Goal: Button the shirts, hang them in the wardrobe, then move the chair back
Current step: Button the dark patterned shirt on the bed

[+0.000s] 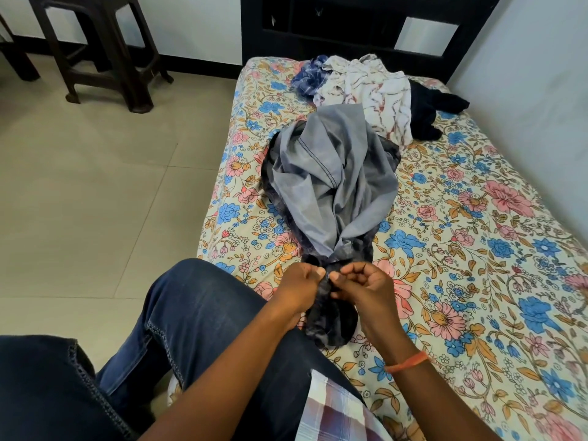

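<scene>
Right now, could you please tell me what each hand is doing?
Left hand: pinching the grey shirt at its near end.
Right hand: pinching the same shirt.

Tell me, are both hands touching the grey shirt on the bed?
Touching. The head view shows the left hand and right hand pinching the grey shirt at its near end.

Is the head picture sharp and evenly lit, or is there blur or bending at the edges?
Head view: soft, even daylight with no harsh glare; both hands and the grey shirt look fairly sharp; the wide lens curves the bed edge and the wall at the right.
</scene>
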A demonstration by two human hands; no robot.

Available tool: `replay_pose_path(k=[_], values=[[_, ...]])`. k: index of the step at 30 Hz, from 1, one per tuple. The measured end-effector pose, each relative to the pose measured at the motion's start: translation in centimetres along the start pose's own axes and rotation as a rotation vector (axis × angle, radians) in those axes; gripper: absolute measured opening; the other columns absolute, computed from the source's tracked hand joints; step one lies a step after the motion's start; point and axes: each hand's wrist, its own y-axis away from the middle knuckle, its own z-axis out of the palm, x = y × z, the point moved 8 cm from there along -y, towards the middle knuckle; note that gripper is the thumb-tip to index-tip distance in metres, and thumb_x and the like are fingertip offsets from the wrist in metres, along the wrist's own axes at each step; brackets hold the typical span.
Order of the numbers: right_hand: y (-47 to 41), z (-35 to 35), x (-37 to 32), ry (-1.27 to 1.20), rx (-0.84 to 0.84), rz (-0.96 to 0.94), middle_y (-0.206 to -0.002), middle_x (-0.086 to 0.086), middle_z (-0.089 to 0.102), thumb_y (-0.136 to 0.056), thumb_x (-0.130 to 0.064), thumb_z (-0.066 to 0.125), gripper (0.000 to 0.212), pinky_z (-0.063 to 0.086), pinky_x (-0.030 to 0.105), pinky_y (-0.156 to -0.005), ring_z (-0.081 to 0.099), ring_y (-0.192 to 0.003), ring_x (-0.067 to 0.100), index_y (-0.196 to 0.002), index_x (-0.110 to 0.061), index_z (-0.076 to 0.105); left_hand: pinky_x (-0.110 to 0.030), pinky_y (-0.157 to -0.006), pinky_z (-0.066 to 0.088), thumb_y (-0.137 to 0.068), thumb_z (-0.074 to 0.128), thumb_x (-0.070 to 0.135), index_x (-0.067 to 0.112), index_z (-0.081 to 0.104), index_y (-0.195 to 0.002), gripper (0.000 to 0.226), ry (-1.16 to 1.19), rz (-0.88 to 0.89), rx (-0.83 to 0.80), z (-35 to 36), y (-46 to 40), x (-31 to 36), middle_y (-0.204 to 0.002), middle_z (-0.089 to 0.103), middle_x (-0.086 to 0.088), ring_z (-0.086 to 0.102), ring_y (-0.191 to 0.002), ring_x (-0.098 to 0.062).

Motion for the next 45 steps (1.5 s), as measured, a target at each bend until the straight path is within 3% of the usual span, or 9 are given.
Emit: replay_pose_path(k=[6, 10, 13, 18, 23, 25, 33, 38, 45], values=[[1.7, 0.3, -3.6, 0.64, 0.141, -0.51, -0.08, -0.007, 0.069, -0.078, -0.009, 0.08, 0.006, 0.048, 0.012, -0.07, 0.065, -0.076, 0.004, -0.079, -0.015, 0.078, -0.036, -0.053, 0.025, -0.093, 0.047, 0.003, 0.008, 0.042, -0.059, 0.035, -0.412, 0.341, 0.115, 0.2, 0.2, 2.9, -0.056, 0.04, -0.011, 0.033, -0.055, -0.016], [1.8, 0.9, -4.0, 0.756, 0.182, -0.55, -0.084, -0.007, 0.063, -0.079, -0.008, 0.077, 0.007, 0.046, 0.014, -0.067, 0.06, -0.078, 0.001, -0.076, -0.015, 0.076, -0.046, -0.051, 0.029, -0.09, 0.047, 0.007, 0.013, 0.034, -0.053, 0.039, -0.431, 0.458, 0.155, 0.5, 0.2, 3.2, -0.049, 0.038, -0.003, 0.031, -0.051, -0.017], [1.4, 1.0, -4.0, 0.727, 0.163, -0.522, -0.082, -0.008, 0.061, -0.079, -0.005, 0.075, 0.015, 0.042, 0.01, -0.067, 0.059, -0.079, -0.001, -0.071, -0.017, 0.07, -0.028, -0.057, 0.031, -0.092, 0.054, 0.008, 0.031, 0.04, -0.055, 0.046, -0.382, 0.465, 0.21, 0.1, 0.7, 3.6, -0.056, 0.043, 0.01, 0.041, -0.057, -0.008], [1.7, 0.5, -3.4, 0.709, 0.206, -0.504, -0.084, -0.005, 0.06, -0.085, -0.006, 0.072, 0.015, 0.04, 0.008, -0.069, 0.057, -0.081, 0.001, -0.074, -0.014, 0.067, -0.009, -0.061, 0.041, -0.088, 0.068, 0.02, 0.025, 0.072, -0.073, 0.016, -0.271, 0.437, 0.255, -0.6, 2.4, 4.2, -0.069, 0.067, 0.014, 0.062, -0.068, 0.002], [2.2, 1.3, -3.2, 0.798, 0.206, -0.56, -0.088, -0.002, 0.054, -0.09, -0.011, 0.067, 0.014, 0.037, 0.008, -0.066, 0.052, -0.079, 0.0, -0.077, -0.011, 0.061, -0.043, -0.065, 0.048, -0.097, 0.051, 0.02, 0.013, 0.058, -0.075, 0.025, -0.568, 0.369, 0.273, 0.4, 2.6, 4.1, -0.074, 0.06, -0.002, 0.057, -0.069, -0.019], [2.0, 1.7, -3.0, 0.82, 0.199, -0.553, -0.089, 0.0, 0.053, -0.09, -0.012, 0.066, 0.014, 0.036, 0.009, -0.066, 0.051, -0.076, 0.001, -0.078, -0.011, 0.059, -0.041, -0.059, 0.038, -0.099, 0.046, 0.018, 0.018, 0.043, -0.071, 0.028, -0.639, 0.349, 0.269, 0.7, 2.6, 4.0, -0.075, 0.051, -0.003, 0.05, -0.068, -0.023], [1.3, 1.1, -0.4, 0.369, 0.168, -0.269, -0.084, 0.003, 0.066, -0.089, -0.003, 0.063, 0.013, 0.044, 0.022, -0.072, 0.059, -0.078, 0.009, -0.08, -0.011, 0.068, -0.03, -0.051, 0.026, -0.102, 0.042, 0.014, 0.014, 0.04, -0.062, 0.04, -0.237, 0.087, 0.123, 0.8, 1.2, 1.7, -0.057, 0.041, 0.0, 0.036, -0.054, -0.014], [-0.6, -0.5, 0.9, 0.219, 0.062, 0.047, -0.085, 0.008, 0.075, -0.09, -0.009, 0.066, 0.009, 0.053, 0.033, -0.069, 0.068, -0.078, 0.02, -0.086, -0.009, 0.074, -0.032, -0.067, 0.041, -0.095, 0.047, 0.009, 0.01, 0.055, -0.1, 0.009, -0.414, 0.142, 0.07, 0.5, 0.7, 1.5, -0.088, 0.06, -0.004, 0.055, -0.079, -0.019], [-3.0, -1.8, 0.3, -0.057, 0.224, 0.157, -0.08, 0.015, 0.07, -0.089, -0.016, 0.073, 0.01, 0.049, 0.026, -0.05, 0.062, -0.065, 0.025, -0.087, -0.007, 0.072, -0.02, -0.051, 0.033, -0.087, 0.056, 0.009, 0.02, 0.05, -0.091, 0.013, -0.487, 0.256, -0.082, 2.4, 1.1, 2.6, -0.066, 0.049, 0.008, 0.045, -0.056, -0.003]])
